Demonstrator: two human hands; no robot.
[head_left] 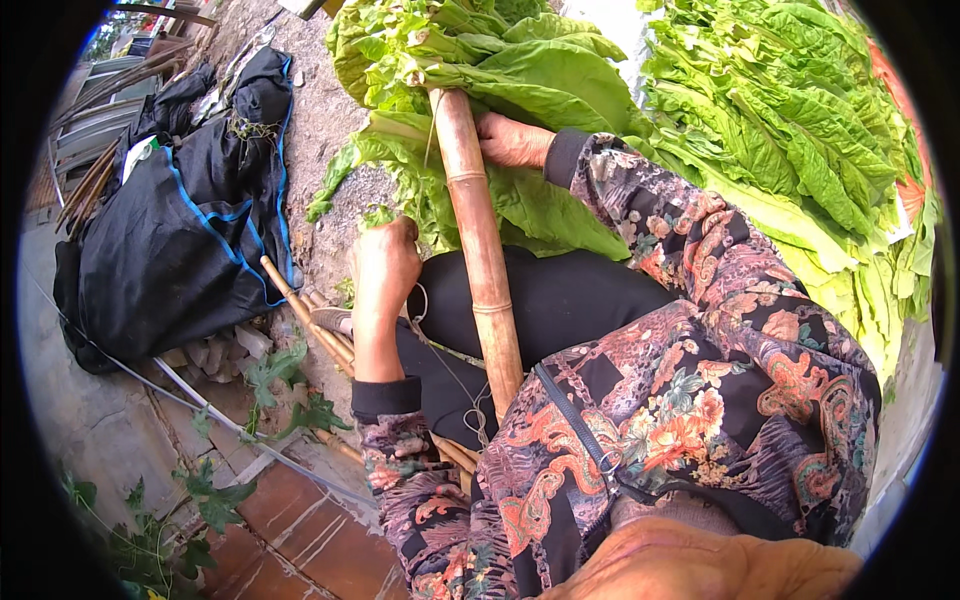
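Clenched at left hand (385, 268), with small green scraps (378, 215) at fingertips; can't tell if pinching them. Have right hand (515, 143) beside far part of bamboo pole, fingertips hidden; can't tell if grasping pole or leaves. Set outdoors: on gritty ground (315, 105) ahead, grey paving (110, 430) at left, reddish tiles (290, 535) lower left. See big heap of green leaves (780, 140) at right, then black mesh bundle (170, 265) with blue edging at left, on ground. Note leaf bunch (550, 85) at far end of bamboo pole (472, 215), pole running back over black trousers (580, 300) to floral jacket (660, 400). Also see thin bamboo sticks (310, 318) near left forearm, loose string (455, 372) left of pole. Spot white-and-green scrap (140, 155) by bundle, any print too small to read.
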